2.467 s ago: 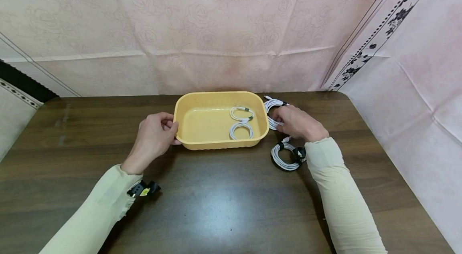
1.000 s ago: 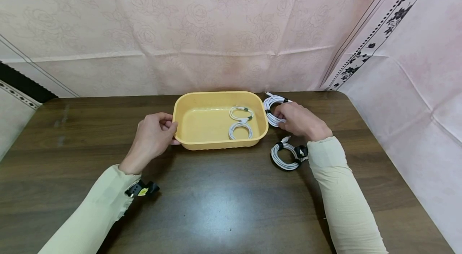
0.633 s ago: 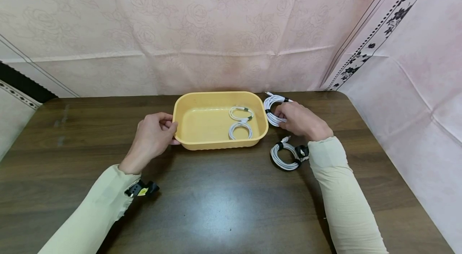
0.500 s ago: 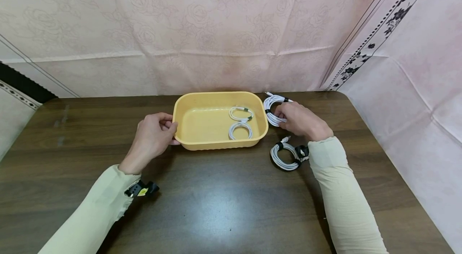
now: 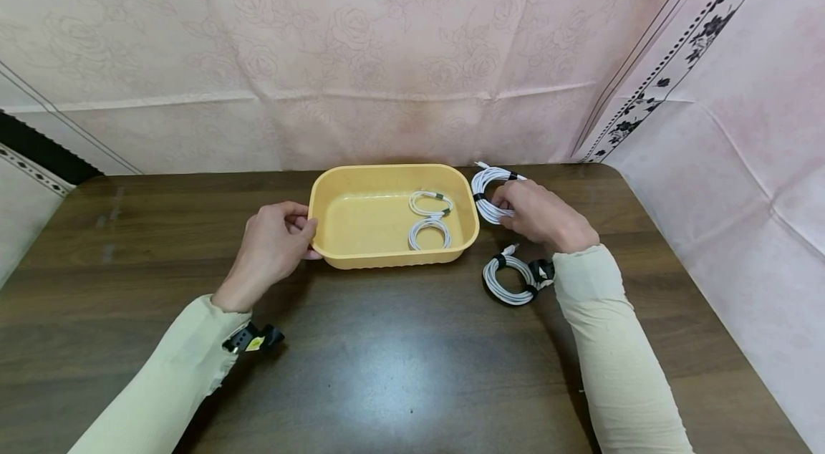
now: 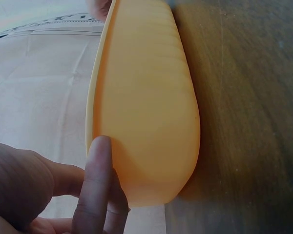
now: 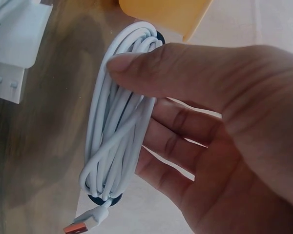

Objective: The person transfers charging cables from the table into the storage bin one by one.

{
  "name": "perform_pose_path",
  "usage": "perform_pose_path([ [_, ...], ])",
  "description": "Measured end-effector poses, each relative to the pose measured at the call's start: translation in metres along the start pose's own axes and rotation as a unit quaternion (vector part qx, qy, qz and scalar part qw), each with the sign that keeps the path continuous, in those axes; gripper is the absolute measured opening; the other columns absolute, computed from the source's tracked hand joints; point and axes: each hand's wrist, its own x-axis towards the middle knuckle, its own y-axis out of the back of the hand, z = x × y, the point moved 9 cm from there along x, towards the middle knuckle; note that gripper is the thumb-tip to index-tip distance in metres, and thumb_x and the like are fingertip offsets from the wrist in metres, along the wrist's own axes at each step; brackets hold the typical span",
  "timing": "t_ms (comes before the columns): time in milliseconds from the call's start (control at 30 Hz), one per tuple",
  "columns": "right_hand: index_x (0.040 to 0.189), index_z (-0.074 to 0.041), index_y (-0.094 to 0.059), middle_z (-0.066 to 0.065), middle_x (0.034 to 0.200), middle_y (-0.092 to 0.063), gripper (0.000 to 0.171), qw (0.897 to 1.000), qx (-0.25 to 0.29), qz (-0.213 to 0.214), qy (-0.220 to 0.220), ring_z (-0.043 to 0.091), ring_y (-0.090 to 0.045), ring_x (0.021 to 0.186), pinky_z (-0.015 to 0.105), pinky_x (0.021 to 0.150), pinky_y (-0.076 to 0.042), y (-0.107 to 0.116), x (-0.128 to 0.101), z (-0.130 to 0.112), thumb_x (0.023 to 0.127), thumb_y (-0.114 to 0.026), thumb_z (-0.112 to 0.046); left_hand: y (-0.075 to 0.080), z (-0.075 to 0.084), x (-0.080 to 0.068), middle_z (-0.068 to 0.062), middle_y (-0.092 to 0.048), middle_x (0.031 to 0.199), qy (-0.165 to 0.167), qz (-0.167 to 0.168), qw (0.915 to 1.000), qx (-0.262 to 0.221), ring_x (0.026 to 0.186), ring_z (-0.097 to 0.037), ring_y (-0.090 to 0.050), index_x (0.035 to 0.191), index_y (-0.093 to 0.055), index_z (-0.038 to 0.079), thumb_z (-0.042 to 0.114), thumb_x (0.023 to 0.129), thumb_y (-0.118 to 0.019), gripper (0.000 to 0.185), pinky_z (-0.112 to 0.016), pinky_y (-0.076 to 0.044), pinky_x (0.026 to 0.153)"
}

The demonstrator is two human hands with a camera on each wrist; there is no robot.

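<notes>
In the head view a yellow plastic tub stands on the table, and my left hand pinches its left end. A finger lies along the tub's outer wall in the left wrist view. Just right of the tub, my right hand grips a coiled white cable bound with black ties. Close up, the thumb presses on the cable strands, fingers behind, and a plug with an orange tip hangs at one end. Two smaller white cable coils, upper and lower, lie inside the tub.
Another coiled white cable with black ties lies on the table near the right wrist. A white USB plug shows at the left of the right wrist view. Pale floral cloth hangs behind the table's back edge.
My right hand has shifted slightly right and away from me, and the gripped coil has moved a little with it. The left hand and tub have hardly moved.
</notes>
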Motion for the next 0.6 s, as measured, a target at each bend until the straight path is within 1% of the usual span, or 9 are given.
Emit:
perform_pose_path([
  [200, 0.086, -0.011, -0.072, 0.000, 0.079, -0.062, 0.013, 1.000, -0.004, 0.000, 0.003, 0.021, -0.055, 0.078, 0.037, 0.073, -0.049, 0.0019, -0.0012, -0.0014, 0.085, -0.070, 0.002, -0.0004, -0.0005, -0.0001, -0.020, -0.063, 0.103, 0.001, -0.001, 1.0000, -0.001, 0.069, -0.013, -0.071, 0.128, -0.059, -0.008, 0.013, 0.103, -0.056, 0.034, -0.032, -0.066, 0.069],
  [600, 0.087, -0.010, -0.073, 0.001, 0.081, -0.065, 0.014, 1.000, -0.007, 0.009, 0.006, 0.022, -0.057, 0.080, 0.039, 0.074, -0.050, 0.0071, -0.0028, -0.0032, 0.085, -0.069, 0.003, -0.0006, -0.0004, -0.0001, -0.020, -0.063, 0.104, 0.005, 0.000, 1.0000, 0.001, 0.070, -0.013, -0.071, 0.129, -0.058, -0.008, 0.013, 0.103, -0.056, 0.034, -0.032, -0.066, 0.069],
])
